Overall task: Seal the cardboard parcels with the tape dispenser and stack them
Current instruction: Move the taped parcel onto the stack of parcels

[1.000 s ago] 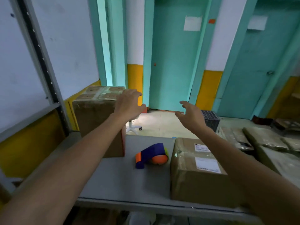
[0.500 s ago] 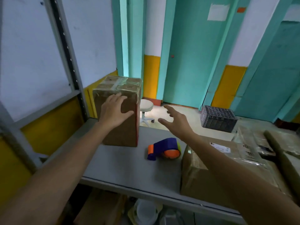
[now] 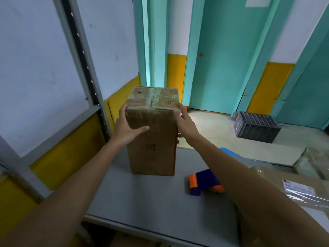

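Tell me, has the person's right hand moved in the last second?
Yes. The right hand swung left: from hovering well clear of the tall box to resting against that box's upper right edge.

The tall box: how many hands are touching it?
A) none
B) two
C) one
B: the left hand touches the tall box on its left side and the right hand on its right side, both near the top.

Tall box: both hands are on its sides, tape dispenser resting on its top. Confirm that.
No. The head view shows the tape dispenser lying on the table, right of the tall box; left hand and right hand are on its sides.
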### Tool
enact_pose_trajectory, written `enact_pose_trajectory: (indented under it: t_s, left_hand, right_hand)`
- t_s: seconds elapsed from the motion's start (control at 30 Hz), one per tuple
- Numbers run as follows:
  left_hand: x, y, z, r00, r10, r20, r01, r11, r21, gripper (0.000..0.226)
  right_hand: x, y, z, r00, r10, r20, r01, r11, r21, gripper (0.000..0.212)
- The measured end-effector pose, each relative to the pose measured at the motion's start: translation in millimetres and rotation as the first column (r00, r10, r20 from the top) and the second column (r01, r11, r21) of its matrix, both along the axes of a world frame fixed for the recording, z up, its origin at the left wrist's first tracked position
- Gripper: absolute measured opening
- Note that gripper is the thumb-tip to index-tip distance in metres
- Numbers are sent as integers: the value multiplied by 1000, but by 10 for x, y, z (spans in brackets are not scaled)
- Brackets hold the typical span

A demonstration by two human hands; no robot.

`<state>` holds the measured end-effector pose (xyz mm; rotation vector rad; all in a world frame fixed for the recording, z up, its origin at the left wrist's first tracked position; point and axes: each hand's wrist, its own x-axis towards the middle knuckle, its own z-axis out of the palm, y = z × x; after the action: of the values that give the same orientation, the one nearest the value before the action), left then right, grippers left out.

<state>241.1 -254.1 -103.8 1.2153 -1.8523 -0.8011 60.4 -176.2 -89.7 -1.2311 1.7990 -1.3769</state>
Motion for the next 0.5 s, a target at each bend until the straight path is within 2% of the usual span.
enact_pose_trajectory:
  t_s: [0.1,0.2,0.33,0.5]
  left_hand:
    - [-96,2,119,996,30,-82,-32,999,-19,88]
    - [-278,86,388,993,-1,-114,-12,993,-116,76]
    - [-830,318,810,965,-161,-206,109,963,-246,63]
    - [-1740,852,890,897,-377,-232,306,907,-290,60]
  right_hand:
    - [-3,-103,15,997,-72,34,73,997,-32,49]
    - [-176,-42,71,990,-122,70,129,987,-99,47]
    - [-664,274,355,953,-265,145,291,932,-214,45]
    - [-1481,1061,627,891,-442,100,450,836,-314,48]
